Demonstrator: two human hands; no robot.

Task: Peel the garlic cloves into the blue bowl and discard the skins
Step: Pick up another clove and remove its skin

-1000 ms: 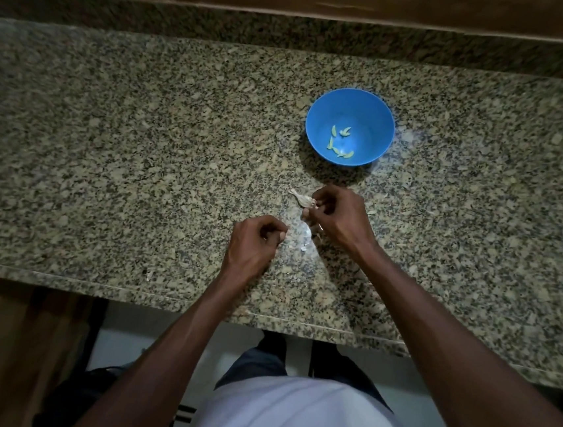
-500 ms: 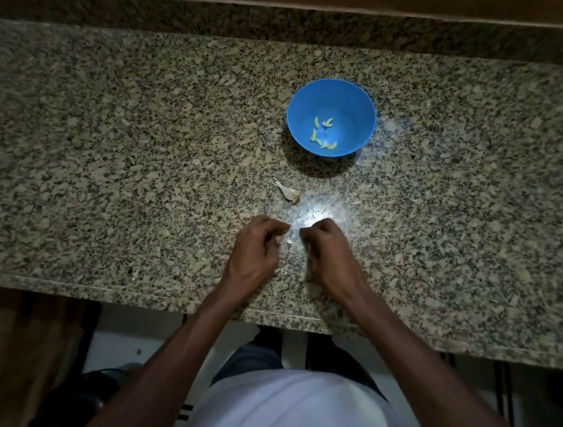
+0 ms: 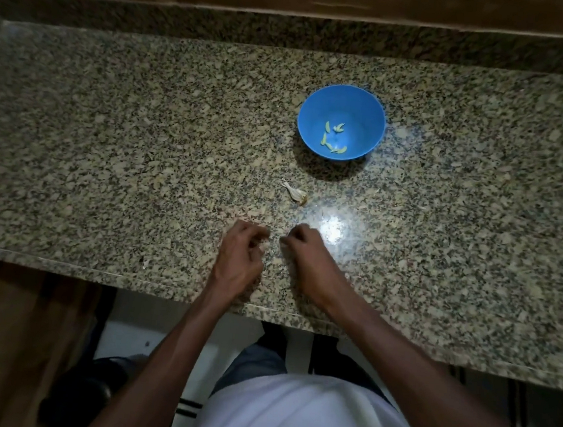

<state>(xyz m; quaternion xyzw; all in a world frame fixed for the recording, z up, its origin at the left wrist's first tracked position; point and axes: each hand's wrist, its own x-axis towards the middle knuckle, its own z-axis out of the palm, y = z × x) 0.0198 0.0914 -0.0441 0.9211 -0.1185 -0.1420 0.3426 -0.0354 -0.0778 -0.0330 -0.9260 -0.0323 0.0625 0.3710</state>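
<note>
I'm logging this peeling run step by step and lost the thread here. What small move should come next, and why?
Probably finish stripping whatever the left hand and right hand are working between their curled fingers, though the piece itself is too small to see. Then drop it into the blue bowl, where a few peeled cloves already lie. The garlic remnant on the counter can wait.

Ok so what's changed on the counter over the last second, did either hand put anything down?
The right hand let go of the small papery garlic piece, which now lies on the speckled granite counter in front of the round blue plastic bowl, then drew back toward the counter edge beside the left hand. Whether either hand's fingers hold anything now is unclear. The bowl and its peeled cloves stayed put.
</note>
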